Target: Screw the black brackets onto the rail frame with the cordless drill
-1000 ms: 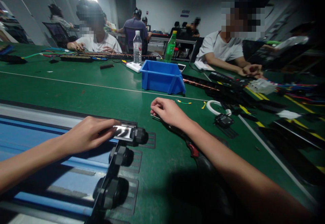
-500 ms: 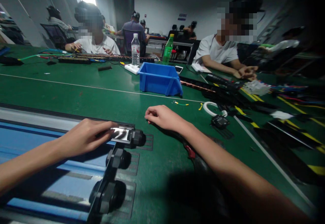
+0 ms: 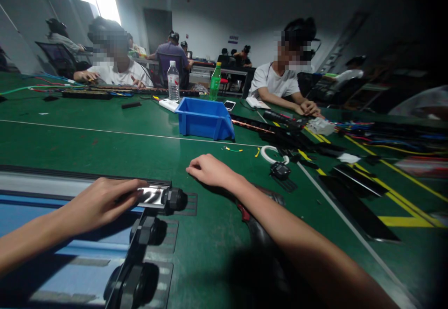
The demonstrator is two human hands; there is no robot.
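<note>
My left hand (image 3: 96, 206) lies along the top edge of a long blue-and-silver metal housing (image 3: 87, 246), fingers stretched out. Its fingertips touch a shiny metal piece (image 3: 152, 197) at the housing's corner. Black cable glands (image 3: 149, 230) stick out from the end of this housing. On the green table (image 3: 199, 234), to the right of the housing, rests my right hand (image 3: 208, 171) with curled fingers; whatever they might hold is hidden. Beneath my right forearm lies a black tool with a red trigger (image 3: 244, 212), partly covered.
Beyond my hands stand a blue bin (image 3: 205, 124), a clear bottle (image 3: 173, 82) and a green bottle (image 3: 215, 82). A white coil (image 3: 269, 155), a short green-yellow wire (image 3: 234, 150) and black panels (image 3: 359, 211) lie to the right. Co-workers sit across the table.
The view has turned, so the whole scene sits lower and further left. Both my hands keep their places. The co-worker on the right has lowered their hands and brought them together.
</note>
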